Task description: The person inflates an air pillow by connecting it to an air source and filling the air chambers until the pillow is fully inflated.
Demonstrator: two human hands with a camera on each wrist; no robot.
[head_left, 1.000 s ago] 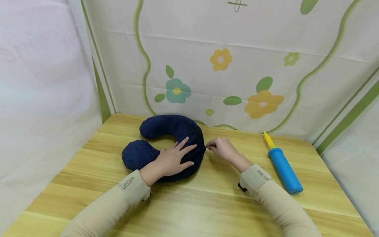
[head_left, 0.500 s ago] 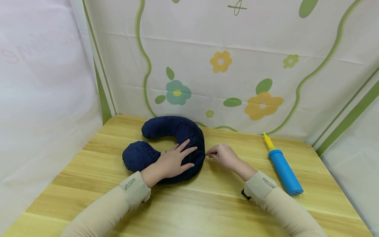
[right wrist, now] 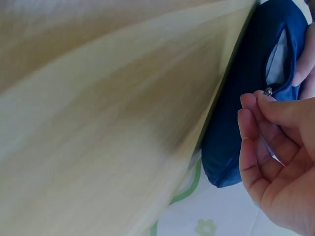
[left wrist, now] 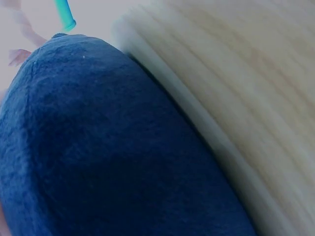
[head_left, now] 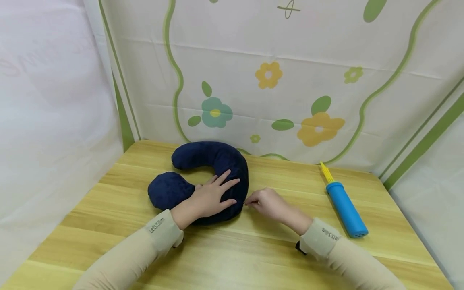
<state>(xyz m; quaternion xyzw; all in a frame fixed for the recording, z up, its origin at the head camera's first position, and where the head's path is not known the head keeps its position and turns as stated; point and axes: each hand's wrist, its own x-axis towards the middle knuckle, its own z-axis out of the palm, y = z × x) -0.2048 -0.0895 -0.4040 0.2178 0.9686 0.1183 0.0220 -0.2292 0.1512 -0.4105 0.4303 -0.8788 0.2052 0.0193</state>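
Observation:
A dark navy U-shaped neck pillow [head_left: 232, 161] lies on the wooden table, its gap facing left. My left hand [head_left: 208, 197] rests on it with fingers spread, over the curved part. At the pillow's right edge, my right hand [head_left: 270, 203] pinches a small metal zipper pull [right wrist: 267, 92] between thumb and forefinger. In the right wrist view the zipper is parted beside the pull, and a pale grey inner layer [right wrist: 278, 61] shows in the gap. The left wrist view is mostly filled by the pillow's blue cover [left wrist: 108, 137].
A blue hand pump [head_left: 346, 209] with a yellow ribbed nozzle [head_left: 327, 172] lies on the table [head_left: 235, 262] to the right of the right hand. A white cloth with printed flowers [head_left: 319, 129] hangs behind the table's back edge, and white cloth [head_left: 54, 121] hangs at the left.
My right hand has slid along the pillow's right edge toward the front of the table, still pinching. The left hand and the pillow stay almost in place.

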